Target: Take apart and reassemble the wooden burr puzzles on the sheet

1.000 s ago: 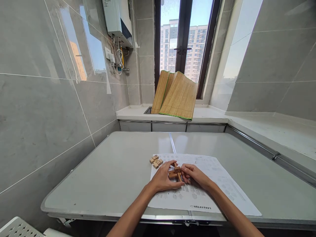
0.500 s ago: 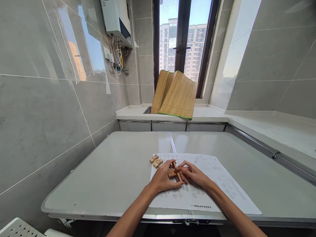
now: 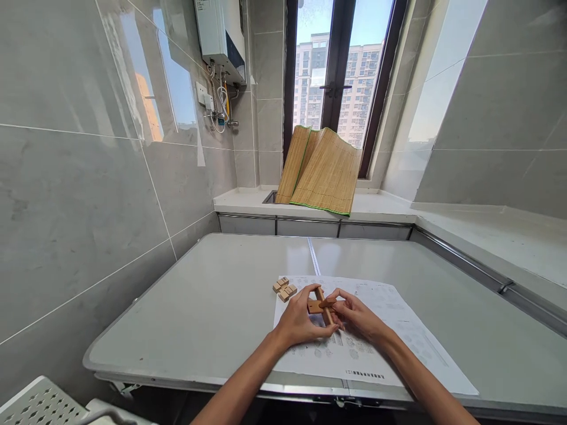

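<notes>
while the left hand point(image 3: 303, 320) arches over the white sheet point(image 3: 434, 369), its thumb and a fingertip grip a slim wooden bar point(image 3: 327, 317) by its two ends, the bar slanting from far left to near right. across that bar sit a broader wooden piece point(image 3: 313, 306) and, on top, a smaller wooden piece point(image 3: 328, 302); how they join is too small to tell. the right hand point(image 3: 359, 316) comes in from the other side, thumb and forefinger closed in a pinch on the smaller piece's right end, the other fingers curled beneath. all of this is above the left half of the sheet, between the two palms.

just beyond the left hand, a cluster of pale small blocks point(image 3: 284, 290) lies at the sheet's far left corner. the sheet, printed with faint drawings and one line of bold marks, rests on a grey-white table point(image 3: 190, 336). past the table, a bamboo mat point(image 3: 328, 174) leans against the window point(image 3: 335, 65) from the white counter point(image 3: 381, 203).
</notes>
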A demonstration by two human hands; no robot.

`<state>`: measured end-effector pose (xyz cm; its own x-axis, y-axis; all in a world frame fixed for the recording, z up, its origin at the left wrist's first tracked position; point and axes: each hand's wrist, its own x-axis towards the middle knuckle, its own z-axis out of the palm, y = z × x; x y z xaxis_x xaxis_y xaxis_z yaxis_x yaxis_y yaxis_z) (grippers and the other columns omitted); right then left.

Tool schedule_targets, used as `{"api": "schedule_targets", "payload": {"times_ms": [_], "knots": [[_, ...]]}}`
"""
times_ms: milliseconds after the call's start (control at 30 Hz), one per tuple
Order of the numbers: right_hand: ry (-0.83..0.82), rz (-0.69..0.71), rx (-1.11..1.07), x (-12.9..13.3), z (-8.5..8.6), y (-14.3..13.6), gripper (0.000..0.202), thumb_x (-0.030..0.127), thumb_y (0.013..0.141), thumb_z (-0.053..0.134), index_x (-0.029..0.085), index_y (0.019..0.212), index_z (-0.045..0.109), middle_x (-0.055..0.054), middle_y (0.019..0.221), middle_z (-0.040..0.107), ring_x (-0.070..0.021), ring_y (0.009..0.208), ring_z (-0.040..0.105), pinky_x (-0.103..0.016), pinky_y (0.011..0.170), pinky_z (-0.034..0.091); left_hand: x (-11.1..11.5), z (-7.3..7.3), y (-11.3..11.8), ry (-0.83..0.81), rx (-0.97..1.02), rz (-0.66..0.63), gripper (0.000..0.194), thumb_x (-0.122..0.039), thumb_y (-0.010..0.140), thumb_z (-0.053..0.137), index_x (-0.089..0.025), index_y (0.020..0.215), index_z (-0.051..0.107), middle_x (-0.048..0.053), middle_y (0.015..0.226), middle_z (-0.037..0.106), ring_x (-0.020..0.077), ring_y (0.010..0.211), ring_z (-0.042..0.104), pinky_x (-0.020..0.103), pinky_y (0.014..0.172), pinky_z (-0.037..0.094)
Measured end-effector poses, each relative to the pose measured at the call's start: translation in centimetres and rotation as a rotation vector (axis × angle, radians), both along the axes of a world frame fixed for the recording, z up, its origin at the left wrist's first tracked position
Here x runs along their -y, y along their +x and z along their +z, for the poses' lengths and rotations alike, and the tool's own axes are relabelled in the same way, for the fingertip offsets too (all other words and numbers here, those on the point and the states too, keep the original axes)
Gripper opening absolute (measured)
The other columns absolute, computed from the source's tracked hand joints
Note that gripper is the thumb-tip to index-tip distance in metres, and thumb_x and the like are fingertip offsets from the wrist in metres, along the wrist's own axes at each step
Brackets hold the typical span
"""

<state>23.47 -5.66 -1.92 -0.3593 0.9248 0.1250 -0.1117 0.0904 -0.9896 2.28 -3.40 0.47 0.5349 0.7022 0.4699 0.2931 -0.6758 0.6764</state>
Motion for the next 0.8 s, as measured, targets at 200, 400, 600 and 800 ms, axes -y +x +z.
{"api": "schedule_targets", "payload": {"times_ms": [200,400,600,800], "knots": [[0.01,-0.093,-0.035,-0.5,-0.4,0.0,0.044,0.064,0.092,0.061,0.023,0.107,0.065,-0.007,0.098,0.072,-0.0222,0.085,0.068,-0.036,0.076,0.054,0.0,0.3,-0.1,0.047,0.036,0.006,0.082,-0.043,0.064,0.087,-0.024,0.135,0.05,0.008,0.121,0.065,0.0266,0.107,0.065,0.041,0.096,0.056],[0.184,-0.151,0.095,-0.7,0.0,0.4,0.038,0.056,0.085,0.075,0.025,0.107,0.074,-0.009,0.118,0.071,-0.0311,0.114,0.064,-0.048,0.106,0.046,-0.4,-0.3,0.0,-0.081,0.04,0.066,0.085,-0.046,0.062,0.087,-0.022,0.135,0.052,0.01,0.117,0.067,0.0244,0.094,0.069,0.038,0.08,0.062],[0.187,-0.188,0.18,-0.4,0.4,0.2,0.034,0.053,0.085,0.075,0.023,0.099,0.075,-0.009,0.101,0.076,-0.03,0.097,0.069,-0.047,0.094,0.051,-0.6,-0.7,0.2,-0.033,-0.075,0.109,0.077,-0.055,0.062,0.086,-0.022,0.126,0.061,0.008,0.108,0.071,0.0277,0.096,0.069,0.043,0.089,0.058],[0.268,-0.277,0.243,-0.1,0.9,-0.1,0.03,0.051,0.088,0.072,0.022,0.096,0.074,-0.008,0.098,0.076,-0.0274,0.09,0.068,-0.042,0.085,0.052,-0.6,-0.4,0.4,-0.039,-0.131,0.17,0.077,-0.059,0.063,0.083,-0.02,0.127,0.062,0.008,0.107,0.072,0.0277,0.092,0.069,0.044,0.086,0.057]]}}
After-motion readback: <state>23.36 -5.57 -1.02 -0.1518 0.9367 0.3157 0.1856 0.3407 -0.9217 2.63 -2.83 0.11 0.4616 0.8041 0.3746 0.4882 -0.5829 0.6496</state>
